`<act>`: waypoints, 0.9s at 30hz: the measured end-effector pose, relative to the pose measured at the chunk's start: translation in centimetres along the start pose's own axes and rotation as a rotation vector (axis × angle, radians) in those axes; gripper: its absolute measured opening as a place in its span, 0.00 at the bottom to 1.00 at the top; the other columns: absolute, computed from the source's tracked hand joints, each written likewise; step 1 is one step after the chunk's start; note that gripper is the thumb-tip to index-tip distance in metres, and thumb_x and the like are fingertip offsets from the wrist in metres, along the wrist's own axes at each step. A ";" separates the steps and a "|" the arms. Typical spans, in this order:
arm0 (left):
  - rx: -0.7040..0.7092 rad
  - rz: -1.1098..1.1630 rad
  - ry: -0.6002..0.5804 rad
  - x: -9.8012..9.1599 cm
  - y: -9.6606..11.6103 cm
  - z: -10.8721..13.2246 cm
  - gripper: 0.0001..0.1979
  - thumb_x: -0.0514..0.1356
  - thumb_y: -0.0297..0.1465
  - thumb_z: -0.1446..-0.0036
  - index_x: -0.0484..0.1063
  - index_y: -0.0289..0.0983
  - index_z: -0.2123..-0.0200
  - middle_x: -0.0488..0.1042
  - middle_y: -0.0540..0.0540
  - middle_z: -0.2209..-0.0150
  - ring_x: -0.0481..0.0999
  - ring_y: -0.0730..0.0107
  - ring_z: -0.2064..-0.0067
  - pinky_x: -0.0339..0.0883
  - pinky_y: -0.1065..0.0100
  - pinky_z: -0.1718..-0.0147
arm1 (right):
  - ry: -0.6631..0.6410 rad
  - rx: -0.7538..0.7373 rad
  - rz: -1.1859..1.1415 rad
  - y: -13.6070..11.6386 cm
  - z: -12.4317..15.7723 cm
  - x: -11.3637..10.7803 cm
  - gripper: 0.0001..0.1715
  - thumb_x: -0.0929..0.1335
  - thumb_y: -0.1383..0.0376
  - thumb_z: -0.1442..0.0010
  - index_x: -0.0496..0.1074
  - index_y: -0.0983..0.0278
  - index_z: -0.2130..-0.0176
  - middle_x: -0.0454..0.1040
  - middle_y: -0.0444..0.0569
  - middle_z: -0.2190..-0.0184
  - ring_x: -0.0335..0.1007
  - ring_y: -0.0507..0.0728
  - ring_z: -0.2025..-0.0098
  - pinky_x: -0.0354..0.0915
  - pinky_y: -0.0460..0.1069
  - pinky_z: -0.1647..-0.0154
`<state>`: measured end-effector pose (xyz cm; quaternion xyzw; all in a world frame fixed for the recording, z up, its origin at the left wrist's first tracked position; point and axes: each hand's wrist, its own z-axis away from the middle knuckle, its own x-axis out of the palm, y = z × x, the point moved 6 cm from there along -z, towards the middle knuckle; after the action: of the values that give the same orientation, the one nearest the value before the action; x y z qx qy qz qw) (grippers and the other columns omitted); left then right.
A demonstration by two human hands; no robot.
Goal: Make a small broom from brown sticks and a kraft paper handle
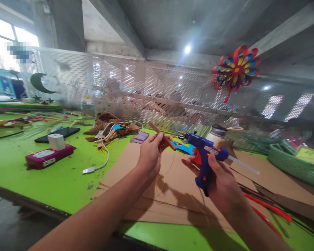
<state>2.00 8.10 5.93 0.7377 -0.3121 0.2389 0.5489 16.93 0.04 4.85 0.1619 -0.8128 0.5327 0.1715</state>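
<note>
My left hand (152, 150) pinches a narrow brown cardboard strip (153, 127), which slants down to the right past my fingertips. Thin yellow string (161, 183) hangs below that hand and trails over the cardboard sheets. A blue hot glue gun (204, 146) is gripped in my right hand (219, 177), its nozzle pointing left toward the strip but apart from it. Out of its back end sticks a clear glue stick (244, 165). Stacked brown cardboard sheets (136, 170) lie beneath both hands on the green table.
On the left stand a purple power strip (49, 157) with a white charger (56, 142), a black tablet (58, 134) and a white USB cable (104, 164). Crumpled brown paper craft (112, 129), a phone (141, 137) and a bottle (87, 113) sit behind. At right is a green basket (290, 164).
</note>
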 end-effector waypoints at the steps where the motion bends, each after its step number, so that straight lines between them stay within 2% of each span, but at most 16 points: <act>1: -0.022 0.016 0.011 -0.2 -0.3 -0.1 0.05 0.55 0.23 0.45 0.70 0.31 0.71 0.75 0.44 0.73 0.76 0.71 0.67 0.69 0.68 0.61 | -0.003 -0.016 0.022 -0.1 0.1 0.0 0.11 0.68 0.57 0.44 0.75 0.60 0.66 0.76 0.46 0.67 0.73 0.56 0.62 0.66 0.59 0.50; 3: -0.050 0.027 0.015 -0.6 -0.6 -0.2 0.06 0.54 0.23 0.44 0.70 0.30 0.71 0.75 0.43 0.74 0.76 0.71 0.68 0.69 0.68 0.61 | -0.017 -0.026 0.119 -0.3 0.2 -0.2 0.12 0.68 0.55 0.44 0.75 0.59 0.66 0.76 0.47 0.67 0.73 0.57 0.61 0.68 0.56 0.55; 5: -0.078 0.006 -0.015 -0.9 -0.6 -0.2 0.06 0.55 0.24 0.44 0.71 0.30 0.71 0.76 0.42 0.73 0.76 0.70 0.68 0.70 0.68 0.61 | -0.037 -0.034 0.319 -1.0 0.4 -0.7 0.15 0.66 0.52 0.44 0.75 0.60 0.65 0.76 0.49 0.66 0.72 0.57 0.64 0.69 0.51 0.66; 7: -0.140 -0.042 -0.053 -1.1 -0.6 -0.1 0.06 0.55 0.24 0.45 0.71 0.30 0.71 0.76 0.42 0.73 0.76 0.70 0.69 0.70 0.69 0.63 | -0.068 -0.065 0.599 -2.1 0.5 -1.3 0.19 0.65 0.50 0.43 0.74 0.61 0.65 0.74 0.50 0.67 0.67 0.54 0.72 0.64 0.47 0.78; 9: -0.235 -0.091 -0.095 -1.2 -0.9 0.2 0.06 0.55 0.23 0.45 0.72 0.29 0.71 0.76 0.41 0.73 0.76 0.70 0.70 0.70 0.69 0.64 | -0.121 -0.102 0.857 -3.2 0.5 -1.7 0.22 0.63 0.49 0.43 0.74 0.62 0.65 0.72 0.48 0.72 0.58 0.50 0.79 0.56 0.45 0.83; 13: -0.373 -0.120 -0.184 -0.8 -1.6 0.8 0.07 0.54 0.22 0.46 0.72 0.30 0.72 0.76 0.43 0.74 0.76 0.70 0.71 0.70 0.70 0.65 | -0.253 -0.122 1.084 -4.3 0.1 -2.4 0.24 0.61 0.47 0.42 0.74 0.62 0.67 0.62 0.43 0.82 0.51 0.49 0.82 0.52 0.44 0.84; 20: -0.451 -0.172 -0.245 -0.3 -2.3 1.6 0.08 0.54 0.23 0.46 0.72 0.29 0.73 0.75 0.42 0.75 0.76 0.67 0.72 0.68 0.65 0.64 | -0.306 -0.135 1.155 -4.3 -0.3 -3.7 0.22 0.60 0.50 0.40 0.74 0.63 0.63 0.65 0.44 0.79 0.55 0.50 0.81 0.54 0.46 0.82; 27: -0.460 -0.228 -0.299 -0.5 -2.9 1.8 0.07 0.55 0.23 0.46 0.71 0.29 0.73 0.74 0.42 0.74 0.76 0.68 0.71 0.68 0.66 0.64 | -0.346 -0.154 1.217 -4.6 -0.6 -3.5 0.25 0.59 0.50 0.39 0.74 0.64 0.69 0.64 0.45 0.79 0.54 0.50 0.80 0.52 0.46 0.82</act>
<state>3.79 7.04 3.15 0.6515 -0.3503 -0.0126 0.6728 22.14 -0.87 7.17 -0.2578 -0.8112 0.4411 -0.2843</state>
